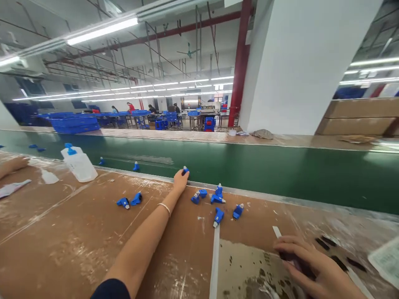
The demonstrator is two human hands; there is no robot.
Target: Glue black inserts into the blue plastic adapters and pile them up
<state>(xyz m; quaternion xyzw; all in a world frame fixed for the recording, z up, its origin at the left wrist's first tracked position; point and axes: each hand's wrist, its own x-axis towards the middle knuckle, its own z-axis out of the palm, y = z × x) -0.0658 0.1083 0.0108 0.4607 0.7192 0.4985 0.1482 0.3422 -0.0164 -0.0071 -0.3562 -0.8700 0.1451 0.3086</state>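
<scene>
My left hand [181, 181] reaches out to the near edge of the green conveyor belt [264, 166]. Its fingers are closed on a small blue plastic part [185, 169]. My right hand [308, 265], low on the right, is curled over the edge of a stained grey-beige sheet [240, 265]; something dark shows under its fingers, but I cannot make it out. Between the hands lie several similar parts with pale tips, among them a blue part [218, 216] and another blue part [238, 211]. Two more blue parts [136, 199] lie left of my forearm.
Black strips [328, 241] lie right of my right hand, near a pale green-white pad [386, 259]. A white pump bottle [81, 165] and a small white bottle [49, 176] stand left. Another person's hand [18, 162] is far left. Blue crates [73, 123] sit beyond the belt.
</scene>
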